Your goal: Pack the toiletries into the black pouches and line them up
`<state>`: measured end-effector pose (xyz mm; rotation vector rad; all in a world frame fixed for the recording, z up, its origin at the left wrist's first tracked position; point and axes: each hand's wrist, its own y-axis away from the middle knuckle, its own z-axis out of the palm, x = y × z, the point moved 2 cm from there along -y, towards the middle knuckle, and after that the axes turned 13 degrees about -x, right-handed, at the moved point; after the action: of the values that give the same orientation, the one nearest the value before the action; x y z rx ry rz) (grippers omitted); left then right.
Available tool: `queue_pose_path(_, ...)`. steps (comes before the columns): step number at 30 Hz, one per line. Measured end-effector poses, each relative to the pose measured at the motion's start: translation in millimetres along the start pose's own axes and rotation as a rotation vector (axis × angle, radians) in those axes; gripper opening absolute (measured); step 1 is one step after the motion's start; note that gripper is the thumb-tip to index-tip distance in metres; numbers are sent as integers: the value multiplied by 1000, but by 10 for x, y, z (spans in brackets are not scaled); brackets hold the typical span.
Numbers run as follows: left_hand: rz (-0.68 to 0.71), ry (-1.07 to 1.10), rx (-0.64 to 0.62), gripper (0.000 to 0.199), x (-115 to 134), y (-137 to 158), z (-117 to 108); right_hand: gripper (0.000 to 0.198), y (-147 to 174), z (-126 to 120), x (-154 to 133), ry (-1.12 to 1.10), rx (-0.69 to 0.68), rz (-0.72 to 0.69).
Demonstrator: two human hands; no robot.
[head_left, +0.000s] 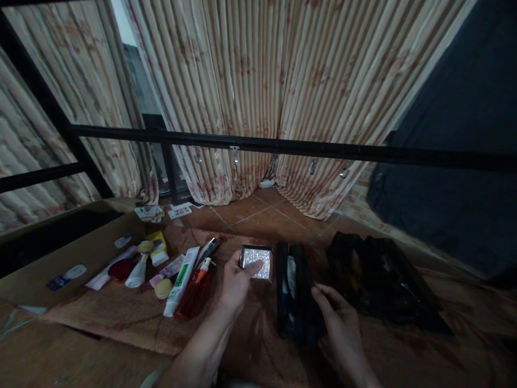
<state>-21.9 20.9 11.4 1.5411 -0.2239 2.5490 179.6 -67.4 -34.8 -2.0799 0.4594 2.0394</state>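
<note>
My left hand [236, 280] grips a small square compact [257, 262] with a glittery silver lid, thumb across its near edge, just above the brown cloth [121, 315]. My right hand [339, 318] holds the near side of an open black pouch [294, 293] standing on the cloth; a white item shows inside it. The compact is right beside the pouch's left edge.
Left of my hands lie several toiletries: a red pump bottle [196, 291], a white-and-green tube [181, 280], a yellow tube [157, 248], a red round item [121, 268]. A black bag [383, 285] lies to the right. A black metal rail [283, 144] and curtains stand ahead.
</note>
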Motion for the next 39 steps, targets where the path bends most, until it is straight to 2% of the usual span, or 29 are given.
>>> queue_pose_path(7, 8, -8, 0, 36, 47, -16, -21, 46, 49, 44, -144, 14, -27, 35)
queue_pose_path(11, -65, 21, 1, 36, -12, -13, 5, 51, 52, 47, -208, 10, 5, 104)
queue_pose_path(15, -126, 62, 71, 35, -85, -36, 19, 54, -37, -19, -123, 28, -9, 123)
queue_pose_path(22, -184, 122, 110, 40, -76, -97, 108, 53, -294, -196, 162, -41, -46, 127)
queue_pose_path(26, -202, 161, 167, 38, -145, -127, 150, 53, -413, -161, 70, -61, -87, 113)
queue_pose_path(30, -235, 202, 219, 39, -197, -98, 190, 51, -522, -130, -56, 24, -77, 30)
queue_pose_path(35, -245, 260, 293, 40, -291, -59, 198, 53, -560, -192, 9, 45, -62, 87)
queue_pose_path(39, -259, 266, 285, 43, -379, -60, 184, 53, -562, -229, 91, 40, -59, 97)
